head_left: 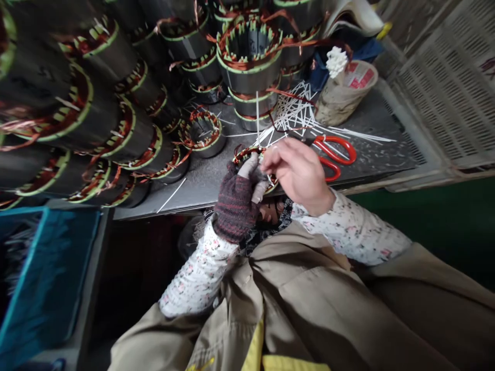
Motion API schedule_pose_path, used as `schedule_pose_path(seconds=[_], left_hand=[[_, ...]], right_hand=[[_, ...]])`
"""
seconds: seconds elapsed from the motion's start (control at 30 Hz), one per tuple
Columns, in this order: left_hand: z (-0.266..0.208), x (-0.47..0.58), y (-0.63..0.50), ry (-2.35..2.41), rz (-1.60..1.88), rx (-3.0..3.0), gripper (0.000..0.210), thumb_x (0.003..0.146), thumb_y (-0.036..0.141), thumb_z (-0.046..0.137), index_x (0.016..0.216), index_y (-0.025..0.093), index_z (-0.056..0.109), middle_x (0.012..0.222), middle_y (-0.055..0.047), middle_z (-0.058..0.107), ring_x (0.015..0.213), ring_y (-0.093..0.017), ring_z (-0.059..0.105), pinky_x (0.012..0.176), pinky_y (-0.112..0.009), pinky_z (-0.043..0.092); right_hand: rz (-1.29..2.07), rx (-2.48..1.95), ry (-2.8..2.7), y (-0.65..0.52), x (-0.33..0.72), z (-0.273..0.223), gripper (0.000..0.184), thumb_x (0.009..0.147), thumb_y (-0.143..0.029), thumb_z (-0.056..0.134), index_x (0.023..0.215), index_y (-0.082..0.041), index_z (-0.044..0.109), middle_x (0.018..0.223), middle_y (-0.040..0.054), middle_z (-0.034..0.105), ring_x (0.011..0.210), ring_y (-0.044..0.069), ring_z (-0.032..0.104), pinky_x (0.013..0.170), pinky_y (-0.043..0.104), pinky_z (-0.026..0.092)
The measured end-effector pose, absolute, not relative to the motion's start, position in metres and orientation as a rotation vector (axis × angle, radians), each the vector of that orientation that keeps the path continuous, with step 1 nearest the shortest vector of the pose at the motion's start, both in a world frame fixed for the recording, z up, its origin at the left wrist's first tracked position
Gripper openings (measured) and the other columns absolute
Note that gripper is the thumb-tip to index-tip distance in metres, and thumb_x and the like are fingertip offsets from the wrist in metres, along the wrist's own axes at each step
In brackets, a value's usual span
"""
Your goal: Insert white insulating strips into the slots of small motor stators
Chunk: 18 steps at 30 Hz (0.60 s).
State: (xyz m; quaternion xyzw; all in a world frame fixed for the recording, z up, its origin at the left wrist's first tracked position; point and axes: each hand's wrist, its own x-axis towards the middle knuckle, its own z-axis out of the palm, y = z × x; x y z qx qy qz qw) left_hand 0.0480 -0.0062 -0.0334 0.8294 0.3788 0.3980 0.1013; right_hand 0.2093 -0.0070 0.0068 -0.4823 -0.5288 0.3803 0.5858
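Note:
A small motor stator (247, 152) with copper windings stands at the bench's front edge, partly hidden behind both hands. My left hand (237, 198), in a dark fingerless knit glove with tape-wrapped fingers, is closed around its near side. Over the stator's right side is my bare right hand (299, 172), thumb and fingers pinched together. A thin white cable tie (258, 116) sticks up beside these fingertips and appears to be in the pinch, though its lower end is hidden. Red-handled scissors (340, 149) lie just right of my right hand, their blades partly covered.
Stacked stators (251, 77) fill the back and left of the bench. Loose white cable ties (296, 111) lie behind my hands, near a cup (346, 95) holding more ties. A plastic crate (452, 72) stands right; a blue bin (58, 273) sits lower left.

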Motion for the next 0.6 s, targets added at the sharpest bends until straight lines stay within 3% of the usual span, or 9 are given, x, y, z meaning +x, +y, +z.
schedule_pose_path(seconds=[0.1,0.2,0.3,0.4,0.53,0.6], left_hand=[[-0.025,0.045,-0.005,1.029,1.104,2.447,0.035,0.106,0.032,0.054,0.14,0.02,0.056,0.129,-0.01,0.074,0.123,-0.022,0.069,0.111,-0.043,0.055],[-0.018,0.047,-0.006,0.98,0.948,2.643,0.042,0.102,0.047,0.06,0.129,0.014,0.065,0.12,-0.014,0.076,0.12,-0.028,0.069,0.116,-0.052,0.05],[-0.019,0.051,-0.006,1.098,0.751,2.89,0.051,0.093,0.062,0.067,0.109,0.013,0.073,0.098,-0.013,0.077,0.105,-0.032,0.072,0.117,-0.061,0.045],[-0.021,0.05,-0.002,1.144,0.624,2.987,0.048,0.093,0.063,0.067,0.095,0.016,0.075,0.084,-0.01,0.074,0.095,-0.031,0.072,0.114,-0.061,0.046],[-0.019,0.034,0.008,0.983,0.613,3.043,0.049,0.095,0.065,0.061,0.098,0.017,0.075,0.081,-0.008,0.073,0.092,-0.028,0.071,0.113,-0.058,0.048],[-0.019,0.025,0.013,0.869,0.613,3.07,0.052,0.097,0.067,0.056,0.101,0.018,0.076,0.082,-0.008,0.073,0.091,-0.028,0.071,0.112,-0.057,0.049]], right_hand=[[0.49,-1.356,-1.544,-0.023,0.256,-0.004,0.038,0.096,-0.06,0.053,0.077,-0.026,0.054,0.105,0.0126,0.067,0.09,0.025,0.063,0.076,0.044,0.054],[0.158,-1.802,-1.938,-0.028,0.312,-0.014,0.012,0.084,-0.034,0.063,0.086,-0.022,0.063,0.098,0.0152,0.069,0.091,0.031,0.063,0.079,0.047,0.051],[0.053,-2.077,-2.245,-0.016,0.345,-0.023,0.04,0.075,-0.018,0.057,0.113,-0.013,0.07,0.093,0.0153,0.07,0.083,0.03,0.065,0.071,0.042,0.048],[0.017,-2.163,-2.347,-0.004,0.352,-0.023,0.062,0.072,-0.014,0.057,0.133,-0.01,0.066,0.096,0.0164,0.073,0.081,0.029,0.066,0.066,0.038,0.046],[-0.023,-2.174,-2.271,-0.011,0.344,-0.019,0.064,0.078,-0.022,0.058,0.141,-0.018,0.063,0.093,0.0125,0.076,0.073,0.029,0.066,0.059,0.037,0.043],[0.01,-2.009,-2.245,-0.018,0.334,-0.019,0.058,0.081,-0.029,0.058,0.138,-0.021,0.065,0.1,0.0122,0.078,0.08,0.03,0.068,0.063,0.039,0.047]])
